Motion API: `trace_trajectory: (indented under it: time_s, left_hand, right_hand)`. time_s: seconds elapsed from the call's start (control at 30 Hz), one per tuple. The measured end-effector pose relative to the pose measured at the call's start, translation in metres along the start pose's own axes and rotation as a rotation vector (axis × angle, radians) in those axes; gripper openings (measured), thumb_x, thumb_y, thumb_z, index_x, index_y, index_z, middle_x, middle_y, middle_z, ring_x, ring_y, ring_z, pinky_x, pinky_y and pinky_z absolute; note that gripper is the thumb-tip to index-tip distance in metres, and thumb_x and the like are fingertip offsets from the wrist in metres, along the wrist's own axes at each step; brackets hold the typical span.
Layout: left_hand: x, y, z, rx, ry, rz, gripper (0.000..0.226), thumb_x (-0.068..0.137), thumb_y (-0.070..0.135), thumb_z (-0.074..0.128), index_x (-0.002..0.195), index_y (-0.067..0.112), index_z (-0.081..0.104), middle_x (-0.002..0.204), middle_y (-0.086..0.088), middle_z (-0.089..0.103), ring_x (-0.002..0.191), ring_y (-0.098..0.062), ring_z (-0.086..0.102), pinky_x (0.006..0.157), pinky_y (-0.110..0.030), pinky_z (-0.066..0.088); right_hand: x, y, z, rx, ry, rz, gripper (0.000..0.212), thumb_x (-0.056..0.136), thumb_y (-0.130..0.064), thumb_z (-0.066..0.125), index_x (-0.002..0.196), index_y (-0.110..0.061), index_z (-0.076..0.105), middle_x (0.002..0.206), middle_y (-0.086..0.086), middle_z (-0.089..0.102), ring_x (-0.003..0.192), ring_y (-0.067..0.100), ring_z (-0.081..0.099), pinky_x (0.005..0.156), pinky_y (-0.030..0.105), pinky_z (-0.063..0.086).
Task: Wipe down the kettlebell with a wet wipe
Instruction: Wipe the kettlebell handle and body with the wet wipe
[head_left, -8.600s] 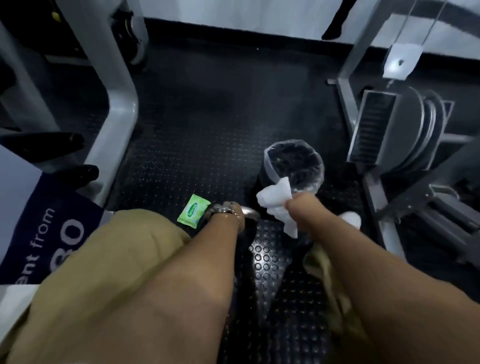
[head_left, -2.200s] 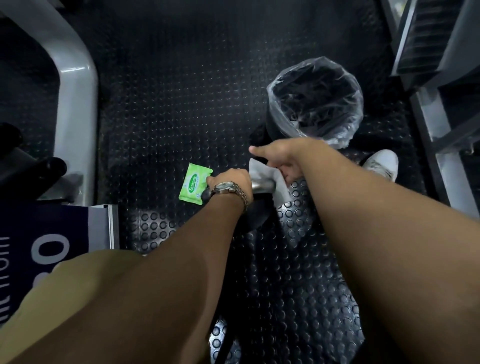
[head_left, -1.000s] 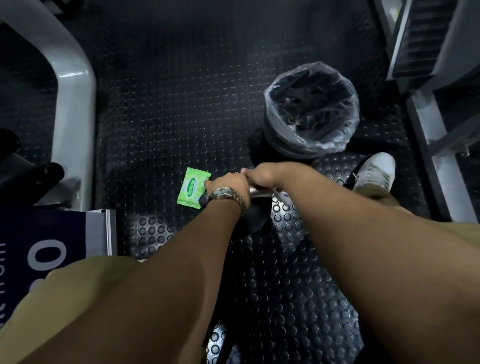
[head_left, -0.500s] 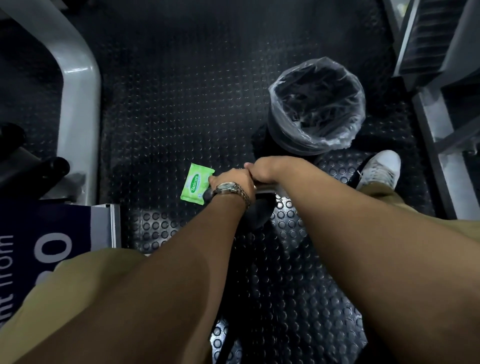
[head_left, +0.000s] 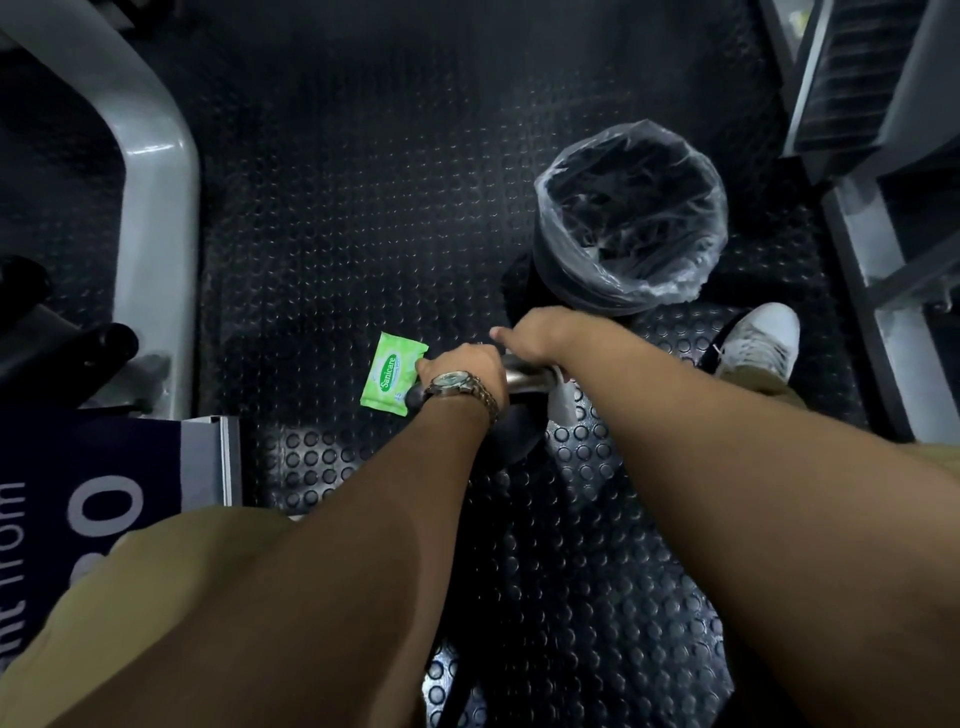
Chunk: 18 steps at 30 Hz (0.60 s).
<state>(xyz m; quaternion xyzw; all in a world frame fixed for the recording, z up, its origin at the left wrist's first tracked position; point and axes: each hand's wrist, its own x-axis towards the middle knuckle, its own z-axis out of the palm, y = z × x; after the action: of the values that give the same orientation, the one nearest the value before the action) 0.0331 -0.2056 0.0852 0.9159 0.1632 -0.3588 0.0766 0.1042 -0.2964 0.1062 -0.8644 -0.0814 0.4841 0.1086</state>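
Note:
A dark kettlebell (head_left: 511, 434) with a shiny metal handle (head_left: 524, 376) stands on the studded rubber floor between my arms. My left hand (head_left: 460, 366), with a wristwatch, grips the left end of the handle. My right hand (head_left: 535, 332) is curled over the far side of the handle and holds the white wet wipe (head_left: 563, 402), of which only a hanging corner shows below my wrist. The rest of the wipe is hidden under my hand.
A green wipe packet (head_left: 392, 373) lies on the floor just left of the kettlebell. A bin with a clear liner (head_left: 631, 218) stands beyond it. My white shoe (head_left: 756, 343) is at right. Grey machine frames (head_left: 156, 208) flank both sides.
Over the last second my right hand has stayed over the handle with the wipe, shifting only slightly. 2.2 s ago more of the wipe showed. My left hand has kept its grip.

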Motion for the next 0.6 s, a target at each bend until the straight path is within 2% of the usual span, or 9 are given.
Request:
trace_trajectory:
  time_s: [0.03,0.07,0.17,0.27,0.33,0.43,0.5,0.57,0.6]
  left_hand:
    - [-0.001,0.000,0.000,0.007,-0.006,-0.004,0.049,0.083,0.019,0.068,0.131,0.025,0.058,0.117,-0.001,0.068,0.114,-0.030,0.064,0.107,-0.055,0.036]
    - [-0.001,0.001,0.001,0.011,-0.006,-0.007,0.048,0.083,0.018,0.069,0.129,0.026,0.060,0.113,-0.001,0.068,0.111,-0.030,0.065,0.107,-0.055,0.037]
    - [0.000,0.002,0.000,0.010,0.005,-0.010,0.042,0.083,0.018,0.068,0.124,0.026,0.062,0.111,0.000,0.068,0.110,-0.029,0.065,0.108,-0.054,0.036]
    - [0.000,0.002,-0.001,0.001,-0.012,-0.018,0.045,0.083,0.020,0.069,0.127,0.025,0.061,0.120,-0.001,0.067,0.117,-0.029,0.063,0.108,-0.054,0.035]
    - [0.000,0.002,-0.002,0.005,-0.024,-0.029,0.044,0.083,0.023,0.071,0.126,0.024,0.062,0.120,-0.001,0.068,0.118,-0.028,0.063,0.109,-0.053,0.036]
    - [0.002,0.001,-0.001,0.009,-0.040,-0.038,0.046,0.084,0.024,0.071,0.129,0.024,0.063,0.120,0.000,0.068,0.119,-0.027,0.061,0.111,-0.053,0.034]
    - [0.002,0.002,0.000,-0.018,-0.028,-0.026,0.048,0.085,0.022,0.068,0.132,0.028,0.060,0.121,0.000,0.068,0.119,-0.028,0.062,0.111,-0.055,0.033]
    - [0.001,0.001,0.001,-0.015,-0.011,-0.016,0.049,0.082,0.019,0.068,0.129,0.031,0.059,0.114,0.000,0.068,0.112,-0.030,0.064,0.107,-0.056,0.036]
    - [0.001,0.001,0.001,-0.009,-0.004,-0.014,0.045,0.082,0.019,0.068,0.125,0.029,0.061,0.110,0.000,0.068,0.109,-0.029,0.065,0.105,-0.055,0.038]
  right_hand:
    - [0.006,0.007,0.012,0.041,0.008,0.004,0.067,0.106,-0.059,0.034,0.140,-0.006,0.060,0.139,0.016,0.061,0.130,0.034,0.056,0.107,0.039,0.041]
    - [0.008,0.013,0.021,0.114,0.009,0.021,0.071,0.104,-0.063,0.033,0.140,-0.008,0.060,0.139,0.017,0.061,0.130,0.034,0.056,0.106,0.038,0.041]
    - [0.006,0.018,0.027,0.194,-0.030,0.033,0.074,0.103,-0.067,0.028,0.144,-0.012,0.057,0.117,0.022,0.068,0.128,0.032,0.057,0.108,0.039,0.038]
    - [-0.002,-0.001,0.003,0.098,-0.078,-0.029,0.066,0.110,-0.053,0.025,0.150,-0.006,0.049,0.152,0.020,0.050,0.141,0.034,0.046,0.113,0.041,0.035]
    - [-0.005,-0.017,-0.011,0.056,-0.119,-0.053,0.062,0.111,-0.049,0.028,0.152,-0.006,0.046,0.160,0.016,0.041,0.144,0.034,0.043,0.114,0.044,0.035]
    - [-0.001,-0.018,-0.008,0.078,-0.145,-0.079,0.067,0.108,-0.057,0.028,0.153,-0.011,0.045,0.163,0.013,0.038,0.146,0.032,0.039,0.118,0.046,0.029]
    - [0.003,0.001,0.006,0.210,-0.166,-0.072,0.072,0.104,-0.067,0.027,0.147,-0.018,0.056,0.157,0.009,0.047,0.139,0.028,0.048,0.112,0.043,0.035]
    - [0.004,0.022,0.019,0.427,-0.144,-0.017,0.068,0.102,-0.070,0.030,0.135,-0.023,0.066,0.145,0.006,0.060,0.115,0.020,0.061,0.093,0.036,0.044]
    - [0.002,0.028,0.021,0.479,-0.124,0.004,0.065,0.102,-0.069,0.031,0.129,-0.022,0.068,0.140,0.007,0.063,0.103,0.017,0.061,0.084,0.034,0.043]
